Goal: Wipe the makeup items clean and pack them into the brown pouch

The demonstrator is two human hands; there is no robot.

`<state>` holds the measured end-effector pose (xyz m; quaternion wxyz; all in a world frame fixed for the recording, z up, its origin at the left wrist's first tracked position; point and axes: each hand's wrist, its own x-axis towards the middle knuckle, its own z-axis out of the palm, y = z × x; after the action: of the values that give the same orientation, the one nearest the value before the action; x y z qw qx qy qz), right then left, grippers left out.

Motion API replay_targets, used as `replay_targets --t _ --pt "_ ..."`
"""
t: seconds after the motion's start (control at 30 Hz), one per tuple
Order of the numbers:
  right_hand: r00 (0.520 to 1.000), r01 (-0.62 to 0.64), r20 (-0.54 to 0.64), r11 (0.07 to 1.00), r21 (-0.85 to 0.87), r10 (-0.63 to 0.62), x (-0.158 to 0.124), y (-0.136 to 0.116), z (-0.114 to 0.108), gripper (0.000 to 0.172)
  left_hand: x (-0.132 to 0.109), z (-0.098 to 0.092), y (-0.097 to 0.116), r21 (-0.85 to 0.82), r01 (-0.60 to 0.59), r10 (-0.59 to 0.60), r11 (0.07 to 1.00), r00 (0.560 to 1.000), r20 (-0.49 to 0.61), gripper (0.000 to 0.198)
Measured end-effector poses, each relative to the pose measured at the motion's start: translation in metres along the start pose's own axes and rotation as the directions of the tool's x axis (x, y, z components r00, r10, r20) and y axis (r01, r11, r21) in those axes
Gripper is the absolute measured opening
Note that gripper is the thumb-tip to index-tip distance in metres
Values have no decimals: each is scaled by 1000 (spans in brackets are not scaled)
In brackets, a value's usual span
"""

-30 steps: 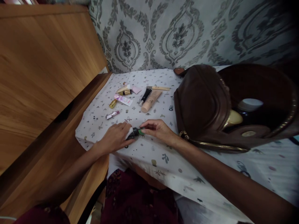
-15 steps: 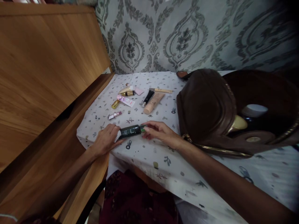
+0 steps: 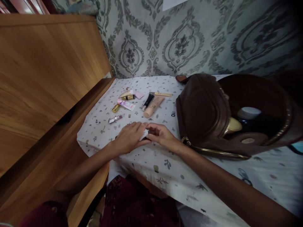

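Note:
My left hand (image 3: 129, 137) lies curled over a dark tube with a green cap, which it now hides almost fully; a white wipe (image 3: 143, 135) shows under its fingertips. My right hand (image 3: 159, 133) pinches the tube's cap end right beside the left fingers. Both hands rest on the white patterned cloth (image 3: 165, 157) near its front edge. Beyond them lie several small cosmetics: a beige tube (image 3: 153, 106), a black tube (image 3: 148, 100), a pink-white tube (image 3: 126, 104) and a small lipstick (image 3: 115, 119).
An open brown leather bag (image 3: 208, 110) stands at the right, with a white-lidded jar (image 3: 251, 112) and a gold item (image 3: 234, 125) inside. A wooden cabinet (image 3: 47, 78) lines the left. Patterned wallpaper (image 3: 180, 37) backs the table.
My left hand has slid right along the dark tube from its far end, covering it and meeting the right hand. The right hand has stayed at the cap.

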<state>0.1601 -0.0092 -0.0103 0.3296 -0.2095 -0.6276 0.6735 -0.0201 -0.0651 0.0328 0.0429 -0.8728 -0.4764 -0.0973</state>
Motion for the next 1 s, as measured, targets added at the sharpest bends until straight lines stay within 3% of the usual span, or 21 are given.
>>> replay_targets --t 0.1,0.17,0.27,0.4,0.47,0.53,0.6,0.7,0.77,0.83,0.93,1.0 --pt "1000 2 0 1000 -17 -2 0 3 1 37 13 -7 -9 -300 78 -26 951 984 174 41" --pt "1000 -25 -6 1000 -7 25 -1 3 1 37 14 -10 -24 -508 176 -9 843 949 315 39" --pt "1000 -23 -18 1000 -10 23 -3 -2 1 37 5 -14 -47 -748 350 51 564 890 454 39" --pt "996 7 -90 998 -59 -12 -5 -15 -1 33 -20 -18 -63 -798 565 83 212 803 590 45" --pt "992 14 -127 997 -78 -24 -4 -19 -3 34 -33 -19 -64 -790 608 95 82 784 614 51" --pt "985 31 -165 995 -96 -47 -4 -21 -4 34 -42 -18 -63 -811 584 34 -38 812 583 56" --pt "974 58 -209 991 -121 -82 -4 -23 -2 34 -46 -15 -60 -847 514 -99 -138 843 528 59" --pt "938 117 -282 950 -290 -201 -13 -31 8 30 -41 -10 -49 -896 387 -348 -218 827 442 57" --pt "890 186 -278 844 -504 -362 -23 -39 18 23 -33 -7 -39 -918 310 -449 -246 803 392 53" --pt "829 284 -166 659 -697 -534 -36 -49 26 18 -24 -5 -29 -921 256 -487 -293 789 374 51" --pt "756 373 63 350 -859 -652 -55 -65 29 21 -9 -5 -14 -878 289 -415 -381 796 442 52" --pt "752 355 161 186 -916 -639 -70 -80 25 27 2 -5 -2 -845 339 -316 -414 817 483 55"
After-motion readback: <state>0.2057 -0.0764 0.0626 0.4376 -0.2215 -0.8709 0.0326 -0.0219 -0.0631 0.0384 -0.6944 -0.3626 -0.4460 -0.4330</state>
